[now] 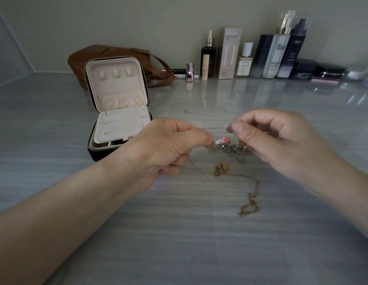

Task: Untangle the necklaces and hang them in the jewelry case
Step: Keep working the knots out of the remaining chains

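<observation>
Necklace tangle (230, 150), a knot of silver links, lies on the grey table (179, 233) in the head view, at three o'clock of the left hand (168, 149) and partly under the curled fingers of the right hand (267, 138). A pink-and-white charm (221, 140) sits at the knot's eleven o'clock edge. The left hand's thumb and forefinger are pressed together, pinching the tangle's edge just beside that charm, with the other fingers curled in. The right hand pinches a thin silver chain (215, 127) between thumb and forefinger. This chain runs straight toward nine o'clock as far as the left hand.

A gold necklace (250, 202) trails over the table from under the left hand toward five o'clock. Its gold pendant (221, 167) lies at six o'clock of the tangle. Another fine chain (207, 114) lies flat at twelve o'clock of the hands.

The jewelry case (117, 89) stands open at ten o'clock of the left hand, lid upright, with three hooks (116, 74) in the lid. A brown bag (109, 53) lies behind it. Cosmetic bottles (271, 56) line the wall from twelve to two o'clock.
</observation>
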Demonstrator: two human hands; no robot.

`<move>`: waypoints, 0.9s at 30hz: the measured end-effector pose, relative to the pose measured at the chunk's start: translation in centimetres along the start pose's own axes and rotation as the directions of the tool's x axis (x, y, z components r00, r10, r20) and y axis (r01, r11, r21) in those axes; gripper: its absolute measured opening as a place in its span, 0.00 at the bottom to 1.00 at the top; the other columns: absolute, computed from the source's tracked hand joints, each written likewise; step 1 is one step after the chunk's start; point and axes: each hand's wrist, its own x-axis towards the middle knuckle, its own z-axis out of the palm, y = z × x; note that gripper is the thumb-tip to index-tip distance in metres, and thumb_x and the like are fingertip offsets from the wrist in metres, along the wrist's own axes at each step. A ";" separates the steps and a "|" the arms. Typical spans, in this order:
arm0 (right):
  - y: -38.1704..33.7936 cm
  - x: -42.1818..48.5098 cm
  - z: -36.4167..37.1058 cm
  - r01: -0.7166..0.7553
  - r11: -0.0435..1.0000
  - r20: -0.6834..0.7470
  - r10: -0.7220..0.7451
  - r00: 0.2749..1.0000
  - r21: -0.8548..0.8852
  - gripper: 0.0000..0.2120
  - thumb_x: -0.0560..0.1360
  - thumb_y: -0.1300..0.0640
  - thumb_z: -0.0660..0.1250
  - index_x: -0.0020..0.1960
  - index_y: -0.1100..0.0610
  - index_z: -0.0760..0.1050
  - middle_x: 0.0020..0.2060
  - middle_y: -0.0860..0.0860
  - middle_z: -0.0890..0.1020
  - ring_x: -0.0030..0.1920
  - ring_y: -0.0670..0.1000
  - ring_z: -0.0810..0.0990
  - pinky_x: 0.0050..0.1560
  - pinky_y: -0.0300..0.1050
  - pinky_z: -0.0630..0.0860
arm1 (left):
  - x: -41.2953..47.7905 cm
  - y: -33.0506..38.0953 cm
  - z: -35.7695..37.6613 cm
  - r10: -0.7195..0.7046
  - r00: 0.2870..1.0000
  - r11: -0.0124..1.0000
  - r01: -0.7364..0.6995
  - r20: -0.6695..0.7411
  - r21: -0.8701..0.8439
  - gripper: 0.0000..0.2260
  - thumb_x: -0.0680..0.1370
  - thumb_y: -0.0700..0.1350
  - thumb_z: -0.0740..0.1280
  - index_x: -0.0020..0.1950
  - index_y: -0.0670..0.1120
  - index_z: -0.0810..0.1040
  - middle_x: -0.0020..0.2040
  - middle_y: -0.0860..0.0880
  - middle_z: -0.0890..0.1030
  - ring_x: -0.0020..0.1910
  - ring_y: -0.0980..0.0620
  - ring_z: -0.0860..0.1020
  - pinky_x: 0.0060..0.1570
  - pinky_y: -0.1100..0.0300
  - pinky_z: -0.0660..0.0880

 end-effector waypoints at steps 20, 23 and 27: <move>-0.3 -1.0 0.8 0.318 0.852 0.045 -0.330 0.943 -0.415 0.09 0.72 0.49 0.65 0.43 0.50 0.83 0.36 0.41 0.79 0.31 0.45 0.76 0.30 0.33 0.71 | -0.4 0.0 0.4 -0.049 0.997 0.997 0.052 0.058 -0.049 0.07 0.71 0.45 0.69 0.35 0.43 0.82 0.22 0.54 0.60 0.21 0.57 0.56 0.21 0.66 0.53; -0.4 -1.1 1.0 0.343 0.777 0.039 -0.381 0.924 -0.528 0.10 0.74 0.51 0.64 0.43 0.52 0.83 0.36 0.44 0.80 0.31 0.45 0.77 0.28 0.45 0.74 | -0.4 -0.1 0.5 -0.031 0.999 0.999 0.032 0.020 -0.042 0.08 0.71 0.45 0.69 0.36 0.42 0.82 0.22 0.54 0.61 0.21 0.57 0.56 0.22 0.66 0.53; -0.2 -1.1 1.2 0.337 0.669 0.058 -0.402 0.914 -0.662 0.10 0.74 0.53 0.63 0.40 0.54 0.82 0.35 0.46 0.79 0.28 0.51 0.76 0.25 0.45 0.73 | -0.5 -0.6 0.7 0.102 0.993 0.989 -0.095 -0.054 0.109 0.07 0.67 0.48 0.71 0.36 0.46 0.84 0.21 0.54 0.63 0.21 0.56 0.59 0.25 0.65 0.57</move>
